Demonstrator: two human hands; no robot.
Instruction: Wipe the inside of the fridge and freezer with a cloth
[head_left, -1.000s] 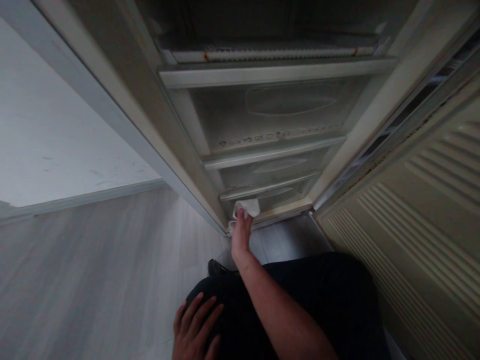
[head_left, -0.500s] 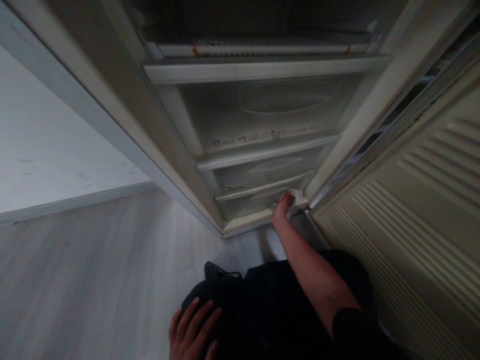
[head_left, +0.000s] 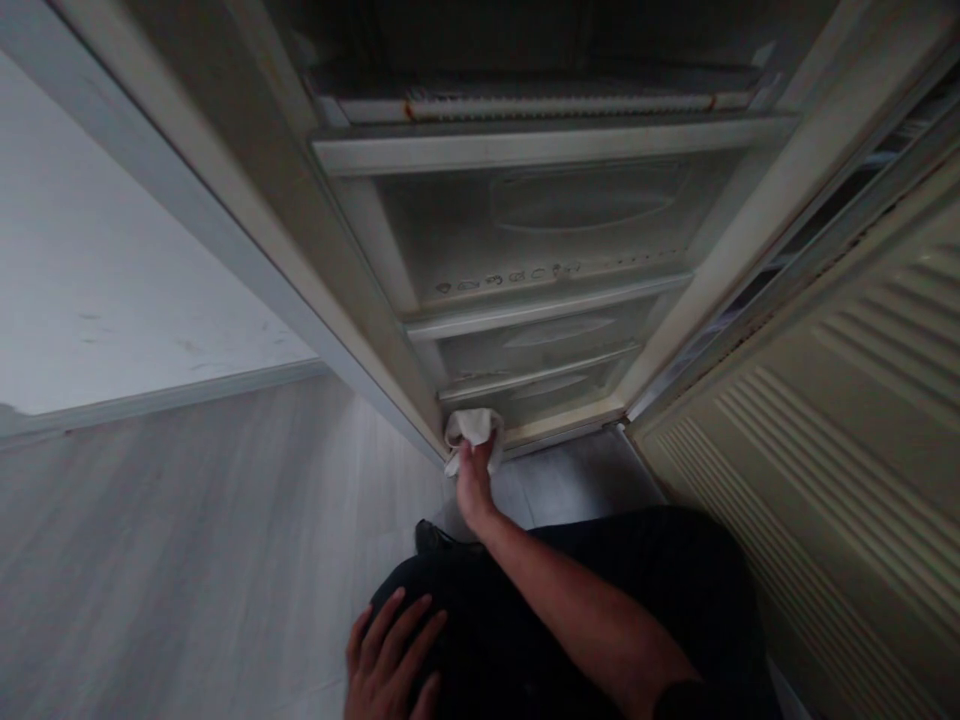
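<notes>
Our right hand (head_left: 475, 483) was clamped on a white cloth (head_left: 472, 432), bunched at its 12 o'clock against the lower frame of the open freezer (head_left: 562, 420). Our left hand (head_left: 391, 655), farther off at 7 o'clock, rested with fingers spread on our dark trousers (head_left: 637, 560).

Ribbed cream door panel (head_left: 817, 480) just right of my fingers (head_left: 471, 462). Left of them, grey wood-look laminate floor (head_left: 210, 550) runs to a white skirting board (head_left: 150, 400). Scuffed white wall (head_left: 112, 270) beyond that, further left.
</notes>
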